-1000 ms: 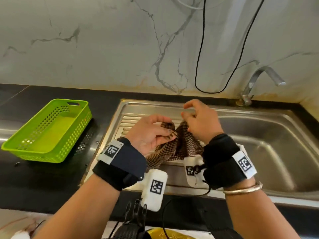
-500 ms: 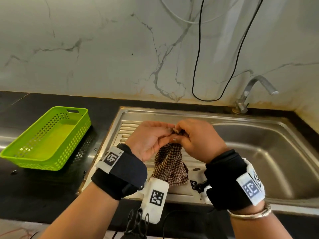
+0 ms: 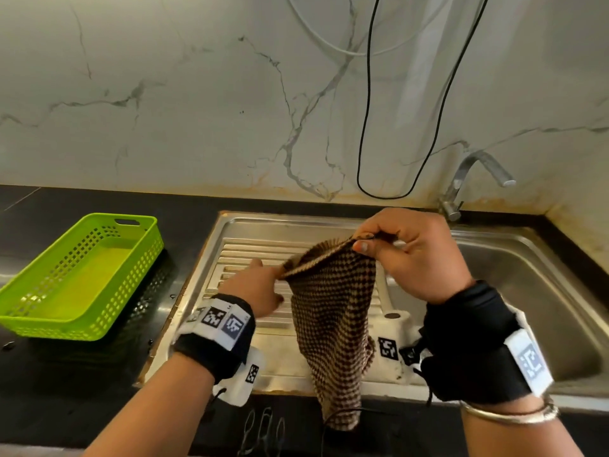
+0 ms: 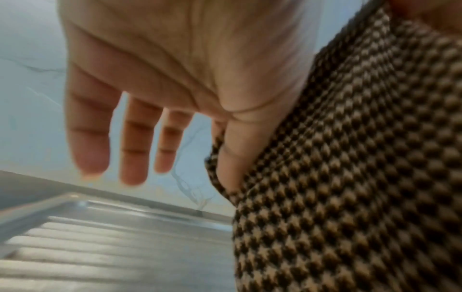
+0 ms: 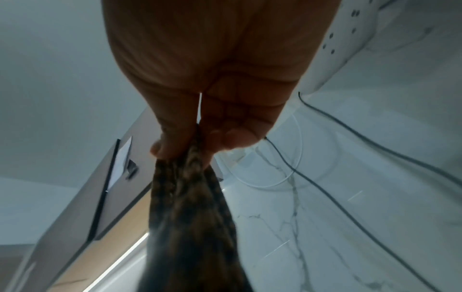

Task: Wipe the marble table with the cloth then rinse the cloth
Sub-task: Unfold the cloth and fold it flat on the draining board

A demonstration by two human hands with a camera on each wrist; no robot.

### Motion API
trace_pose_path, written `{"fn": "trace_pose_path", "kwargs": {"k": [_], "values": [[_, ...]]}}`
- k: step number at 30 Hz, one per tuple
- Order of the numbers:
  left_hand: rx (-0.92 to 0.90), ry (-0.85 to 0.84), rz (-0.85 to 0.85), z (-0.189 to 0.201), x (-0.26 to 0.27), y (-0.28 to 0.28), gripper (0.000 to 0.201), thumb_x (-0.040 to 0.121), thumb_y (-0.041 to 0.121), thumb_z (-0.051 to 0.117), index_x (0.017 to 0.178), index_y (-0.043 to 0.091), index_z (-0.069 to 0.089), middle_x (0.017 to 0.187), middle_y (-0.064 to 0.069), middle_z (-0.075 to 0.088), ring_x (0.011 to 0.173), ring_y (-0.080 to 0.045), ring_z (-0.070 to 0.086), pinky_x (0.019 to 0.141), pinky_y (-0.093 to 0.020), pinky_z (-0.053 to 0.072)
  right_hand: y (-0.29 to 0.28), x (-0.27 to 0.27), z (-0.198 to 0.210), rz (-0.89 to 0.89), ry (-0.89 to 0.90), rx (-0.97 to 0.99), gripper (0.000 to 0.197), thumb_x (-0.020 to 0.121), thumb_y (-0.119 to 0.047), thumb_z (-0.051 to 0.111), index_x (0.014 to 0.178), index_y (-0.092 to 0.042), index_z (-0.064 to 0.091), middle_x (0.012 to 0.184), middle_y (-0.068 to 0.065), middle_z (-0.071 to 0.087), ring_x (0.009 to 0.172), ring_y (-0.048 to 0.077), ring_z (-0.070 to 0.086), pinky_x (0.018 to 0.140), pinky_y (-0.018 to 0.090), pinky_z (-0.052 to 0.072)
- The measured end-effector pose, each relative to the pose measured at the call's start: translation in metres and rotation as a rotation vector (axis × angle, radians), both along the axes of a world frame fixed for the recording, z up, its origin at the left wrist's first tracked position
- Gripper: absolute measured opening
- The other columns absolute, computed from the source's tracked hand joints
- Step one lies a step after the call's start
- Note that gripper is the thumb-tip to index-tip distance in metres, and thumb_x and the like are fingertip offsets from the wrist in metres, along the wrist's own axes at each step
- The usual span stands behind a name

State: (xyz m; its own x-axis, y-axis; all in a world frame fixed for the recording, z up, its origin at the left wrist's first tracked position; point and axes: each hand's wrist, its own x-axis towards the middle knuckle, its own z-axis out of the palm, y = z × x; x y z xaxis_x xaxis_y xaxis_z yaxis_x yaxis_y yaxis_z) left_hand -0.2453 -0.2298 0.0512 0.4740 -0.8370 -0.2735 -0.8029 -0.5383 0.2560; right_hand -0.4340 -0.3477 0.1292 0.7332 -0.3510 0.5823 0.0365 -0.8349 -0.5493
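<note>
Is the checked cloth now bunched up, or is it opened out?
Partly opened: the checked cloth hangs loose over the sink's drainboard, its top edge pinched by the right hand and left hand.

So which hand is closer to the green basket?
The left. The left hand is over the ribbed draining board, just right of the green basket, pinching the cloth. The right hand is farther right, by the sink bowl.
</note>
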Motion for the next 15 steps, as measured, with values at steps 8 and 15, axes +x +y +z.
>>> {"fn": "trace_pose_path", "kwargs": {"k": [8, 15], "values": [[-0.775, -0.371, 0.086, 0.038, 0.028, 0.024, 0.024, 0.086, 0.014, 0.058, 0.108, 0.013, 0.068, 0.118, -0.005, 0.065, 0.102, -0.03, 0.062, 0.085, -0.042, 0.052, -0.04, -0.01, -0.013, -0.229, -0.064, 0.093, 0.024, 0.082, 0.0, 0.064, 0.084, -0.024, 0.065, 0.078, -0.016, 0.063, 0.077, -0.007, 0.059, 0.073, 0.008, 0.046], [-1.277, -0.034, 0.21, 0.053, 0.008, 0.021, 0.026, 0.077, 0.006, 0.067, 0.103, 0.007, 0.068, 0.108, 0.007, 0.061, 0.089, -0.003, 0.061, 0.078, -0.011, 0.051, -0.037, -0.004, -0.017, -0.242, -0.229, 0.36, 0.031, 0.089, 0.004, 0.052, 0.079, -0.025, 0.056, 0.073, -0.006, 0.057, 0.053, -0.001, 0.055, 0.049, 0.009, 0.045]]}}
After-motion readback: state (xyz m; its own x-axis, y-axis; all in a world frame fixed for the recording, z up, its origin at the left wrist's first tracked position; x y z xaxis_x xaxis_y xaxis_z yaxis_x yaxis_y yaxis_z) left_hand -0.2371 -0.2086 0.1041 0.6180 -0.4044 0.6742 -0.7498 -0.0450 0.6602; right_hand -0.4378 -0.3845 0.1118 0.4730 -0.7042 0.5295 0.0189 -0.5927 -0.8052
